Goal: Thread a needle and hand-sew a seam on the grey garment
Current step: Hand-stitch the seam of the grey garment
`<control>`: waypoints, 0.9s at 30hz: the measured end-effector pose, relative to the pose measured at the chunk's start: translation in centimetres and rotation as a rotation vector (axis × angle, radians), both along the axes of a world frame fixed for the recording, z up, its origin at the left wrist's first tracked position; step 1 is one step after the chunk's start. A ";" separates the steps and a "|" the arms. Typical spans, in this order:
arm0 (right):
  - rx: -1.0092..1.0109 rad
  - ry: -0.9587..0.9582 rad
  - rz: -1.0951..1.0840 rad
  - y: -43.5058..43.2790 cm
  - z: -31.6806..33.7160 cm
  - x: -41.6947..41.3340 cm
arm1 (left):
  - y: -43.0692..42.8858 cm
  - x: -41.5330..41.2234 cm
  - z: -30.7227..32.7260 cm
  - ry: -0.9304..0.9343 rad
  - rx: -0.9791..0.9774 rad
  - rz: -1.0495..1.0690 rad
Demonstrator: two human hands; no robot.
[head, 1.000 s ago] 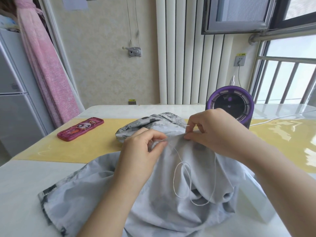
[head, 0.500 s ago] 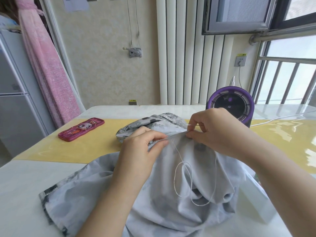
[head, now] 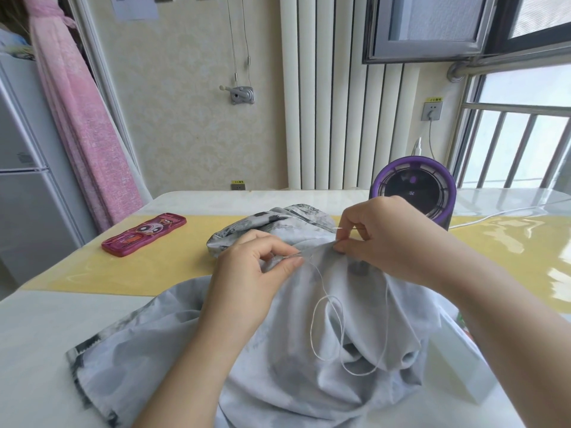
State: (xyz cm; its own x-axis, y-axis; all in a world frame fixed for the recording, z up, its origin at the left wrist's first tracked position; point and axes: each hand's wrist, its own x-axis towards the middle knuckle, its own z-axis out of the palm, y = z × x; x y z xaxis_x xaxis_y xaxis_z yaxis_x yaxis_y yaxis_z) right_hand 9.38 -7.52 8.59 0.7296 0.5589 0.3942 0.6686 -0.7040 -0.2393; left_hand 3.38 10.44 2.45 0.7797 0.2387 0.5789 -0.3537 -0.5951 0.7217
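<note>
The grey garment [head: 278, 359] lies bunched on the table in front of me, one ridge of it lifted between my hands. My left hand [head: 250, 279] pinches a fold of the fabric between thumb and fingers. My right hand [head: 383, 239] pinches the fabric edge just to the right, and holds a thin needle [head: 338, 228] whose tip pokes out to the left of the fingers. A white thread [head: 327, 322] runs from the seam between my hands and hangs down in a loose loop over the cloth.
A red cartoon-printed case [head: 143, 233] lies at the left on the yellow table mat [head: 173, 267]. A purple round device [head: 414, 188] stands behind my right hand with a white cable [head: 494, 216] trailing right. A white box [head: 463, 369] sits under my right forearm.
Both hands keep their grip on the fold and have barely shifted. The thread loop hangs the same way.
</note>
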 end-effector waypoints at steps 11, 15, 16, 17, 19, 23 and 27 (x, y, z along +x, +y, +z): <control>-0.030 0.064 0.005 -0.2 0.4 0.0 | 0.3 -0.5 0.6 0.041 0.055 -0.027; -0.032 0.043 -0.013 -0.1 0.1 0.1 | 0.5 -0.3 0.3 -0.013 0.143 0.051; -0.029 0.044 -0.015 -0.1 0.0 0.2 | 0.5 -0.3 0.2 -0.019 0.158 0.072; -0.026 0.047 -0.016 0.0 -0.1 0.2 | 0.5 -0.3 0.2 -0.025 0.160 0.080; -0.024 0.052 -0.015 0.0 -0.1 0.2 | 0.4 -0.3 0.4 -0.031 0.158 0.076; -0.026 0.053 -0.017 0.0 -0.1 0.2 | 0.2 -0.6 1.1 0.004 0.191 0.073; -0.030 0.068 -0.001 -0.1 0.3 0.0 | 0.6 -1.2 2.4 0.088 0.230 0.050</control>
